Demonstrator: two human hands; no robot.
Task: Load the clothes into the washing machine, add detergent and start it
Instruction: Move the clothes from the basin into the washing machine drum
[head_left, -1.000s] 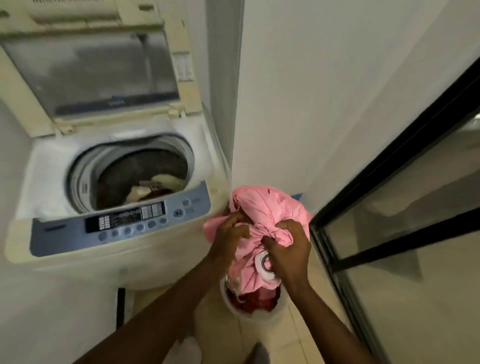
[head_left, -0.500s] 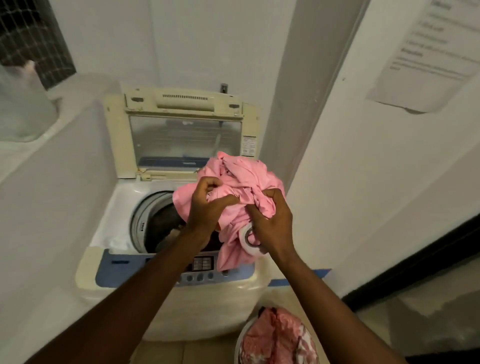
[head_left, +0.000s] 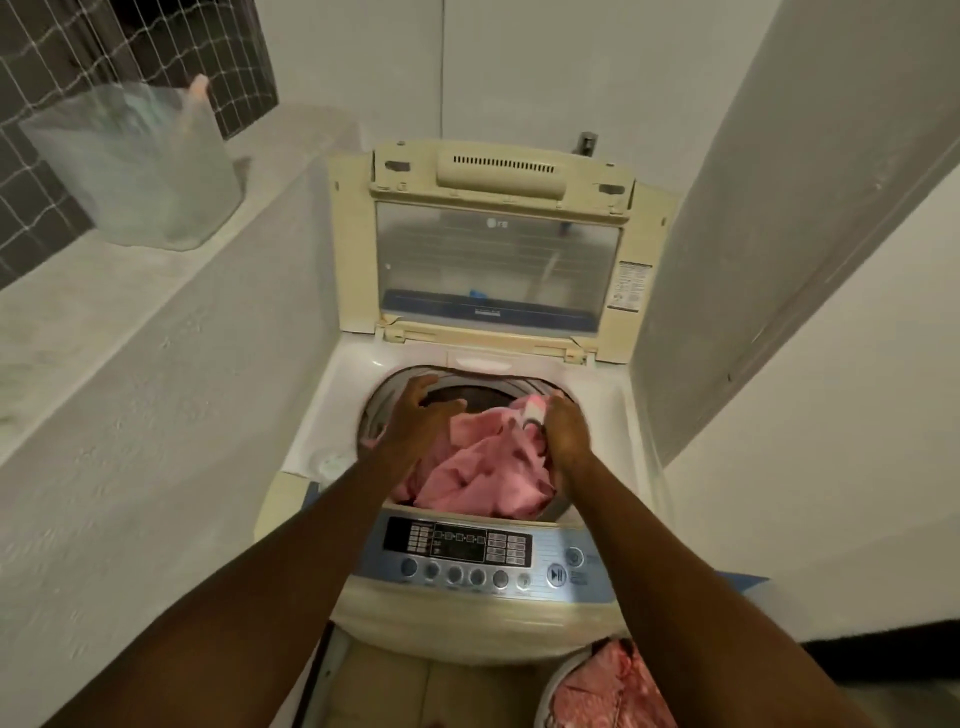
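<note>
Pink-red patterned cloth fills a white basket at the bottom edge, on the floor just right of the washer. Above it, the washer's cream front rises to a blue control panel with a dark display, a row of round buttons and a start/pause button at the right. Both bare forearms reach over the panel into the open drum. A pink garment lies bunched in the drum's near half, spilling up to the front rim. The right hand is closed on the garment's right side, next to a white patch of the fabric at its upper edge. The left hand hovers at the drum's left rim with fingers spread and loose, gripping nothing; a little pink shows beneath it. The hands are apart, the garment between them. Behind the drum the lid stands upright, its clear window facing forward. To the left, on a grey ledge, sits a translucent plastic bag before a netted window.
</note>
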